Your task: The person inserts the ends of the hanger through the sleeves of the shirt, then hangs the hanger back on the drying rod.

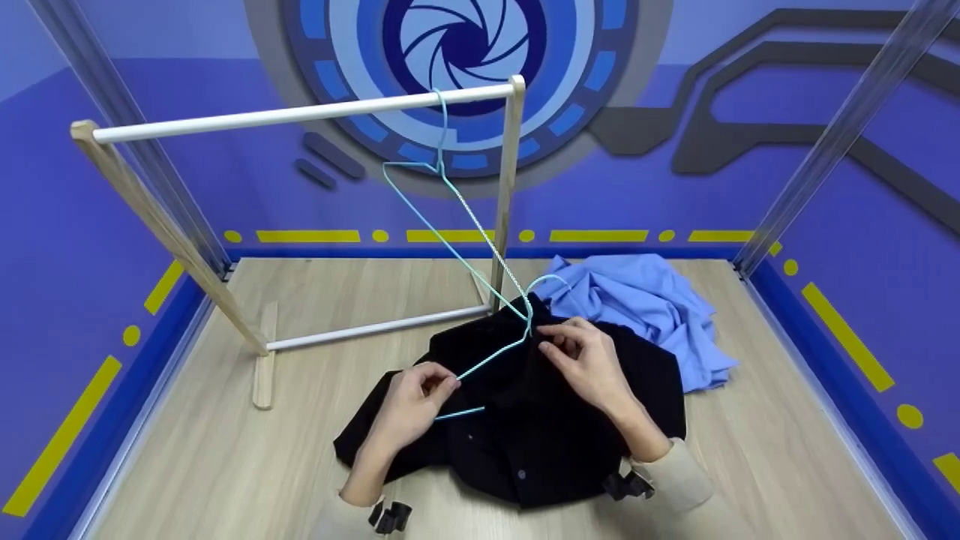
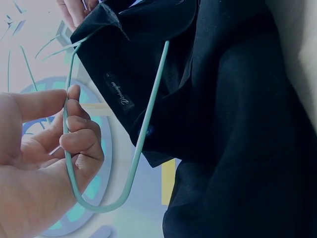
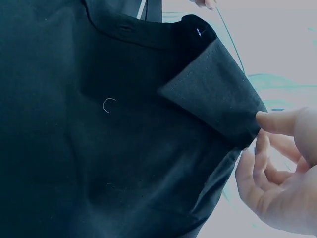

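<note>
A black button-up shirt (image 1: 517, 450) lies spread before me, its label showing inside the neck in the left wrist view. My left hand (image 1: 411, 405) grips one side of a light teal wire hanger (image 2: 140, 141), the thin wire running between thumb and curled fingers. That hanger's lower bar passes into the shirt's neck opening, and its far end is hidden in the cloth. With thumb and fingertips, my right hand (image 1: 592, 366) pinches the shirt at its folded collar (image 3: 218, 84), close to the base of the hanger's hook (image 1: 547, 277).
A rack with wooden posts (image 1: 508, 180) and a white top rail (image 1: 300, 114) stands at the back left. Another teal hanger (image 1: 416, 199) hangs from the rail. Crumpled blue cloth (image 1: 637, 300) lies behind the shirt on the right, on the wooden tabletop (image 1: 780, 450).
</note>
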The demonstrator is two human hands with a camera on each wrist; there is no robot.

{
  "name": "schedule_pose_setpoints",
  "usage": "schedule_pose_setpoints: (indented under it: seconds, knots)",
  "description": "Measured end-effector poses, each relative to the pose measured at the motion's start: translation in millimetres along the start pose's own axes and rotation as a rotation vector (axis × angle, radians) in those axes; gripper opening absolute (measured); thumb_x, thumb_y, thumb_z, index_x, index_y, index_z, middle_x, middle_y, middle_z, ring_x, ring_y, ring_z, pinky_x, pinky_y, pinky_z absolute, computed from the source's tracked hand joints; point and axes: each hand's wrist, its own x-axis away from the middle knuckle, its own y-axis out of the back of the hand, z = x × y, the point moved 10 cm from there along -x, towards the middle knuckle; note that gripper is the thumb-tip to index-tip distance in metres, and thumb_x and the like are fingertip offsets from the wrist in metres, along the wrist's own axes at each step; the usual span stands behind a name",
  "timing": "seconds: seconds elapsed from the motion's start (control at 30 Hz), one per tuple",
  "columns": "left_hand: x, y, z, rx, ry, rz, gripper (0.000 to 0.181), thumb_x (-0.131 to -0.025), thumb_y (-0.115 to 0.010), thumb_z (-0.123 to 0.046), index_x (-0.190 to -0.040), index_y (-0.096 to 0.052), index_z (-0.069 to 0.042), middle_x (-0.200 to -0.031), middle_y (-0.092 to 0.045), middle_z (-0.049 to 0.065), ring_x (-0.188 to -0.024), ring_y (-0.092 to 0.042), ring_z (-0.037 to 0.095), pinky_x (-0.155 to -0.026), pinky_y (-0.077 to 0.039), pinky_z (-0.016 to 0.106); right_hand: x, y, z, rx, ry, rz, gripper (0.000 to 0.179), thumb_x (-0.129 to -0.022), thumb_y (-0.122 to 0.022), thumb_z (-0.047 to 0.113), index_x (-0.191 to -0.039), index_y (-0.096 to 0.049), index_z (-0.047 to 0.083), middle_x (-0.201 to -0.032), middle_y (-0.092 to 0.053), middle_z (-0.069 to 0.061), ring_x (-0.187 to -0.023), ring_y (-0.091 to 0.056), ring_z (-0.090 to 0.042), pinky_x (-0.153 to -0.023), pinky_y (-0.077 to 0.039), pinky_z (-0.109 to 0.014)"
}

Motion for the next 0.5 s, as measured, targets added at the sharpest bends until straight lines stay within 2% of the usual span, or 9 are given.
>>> schedule_pose_setpoints:
  seconds: [0.23,0.5]
  knots:
    - [0.8,-2.2,-5.6,0.009,-0.033,0.034,0.010,-0.098,-0.070,-0.009,-0.090,-0.074,-0.009,-0.076,-0.062,-0.008,-0.066,-0.053,0.008,-0.062,-0.046,0.025,-0.7,2.5,1.0,0.024,0.030,-0.028,0.018,-0.084,-0.084,0.003,-0.099,-0.078,0.009,-0.112,-0.068,-0.008,-0.108,-0.063,-0.023,-0.094,-0.046,-0.036]
    - [0.3,-1.9,-10.6,0.001,-0.055,0.046,0.009,-0.098,-0.070,-0.009,-0.091,-0.074,-0.007,-0.078,-0.063,-0.010,-0.071,-0.056,0.011,-0.067,-0.048,0.027,-0.8,0.7,2.6,0.011,0.043,0.000,0.020,-0.087,-0.080,0.001,-0.105,-0.074,0.004,-0.101,-0.071,-0.002,-0.096,-0.067,-0.020,-0.086,-0.052,-0.038]
